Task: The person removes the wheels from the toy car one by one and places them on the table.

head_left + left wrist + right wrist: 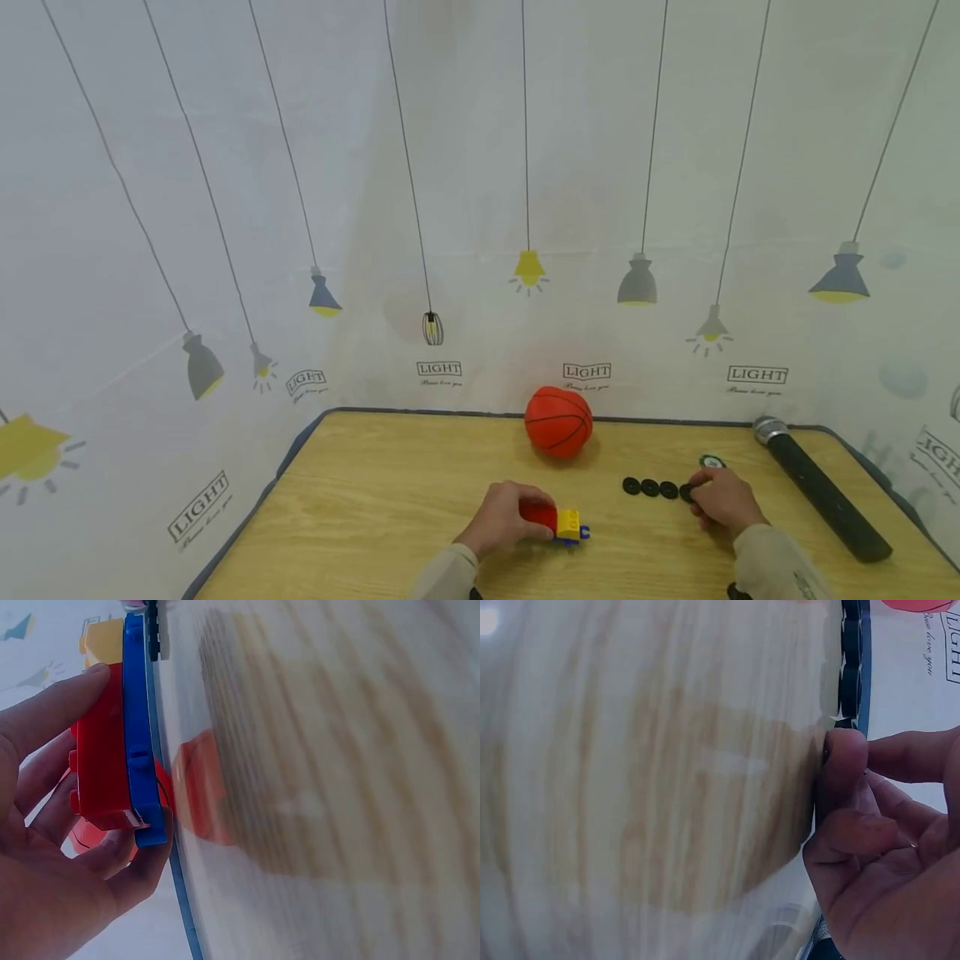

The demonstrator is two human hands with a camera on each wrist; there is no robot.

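My left hand (501, 518) grips a toy block car (567, 523), with red and yellow blocks on a blue base that has a hook at its front. In the left wrist view, the thumb lies along the red block (101, 750) and fingers curl round its far side and rear end, by the blue base (138, 712). My right hand (722, 498) pinches a small black disc (686, 493) between thumb and fingertips, at the right end of a row. Several black discs (650, 487) make up that row; in the right wrist view they appear edge-on (850, 675).
A red basketball-patterned ball (558, 422) sits at the table's back edge. Just behind the right hand lies a round green-and-white chip (711, 461). To the right, a black microphone (821, 487) lies slantwise on the wooden table (360, 500). White printed sheets (480, 208) enclose the table.
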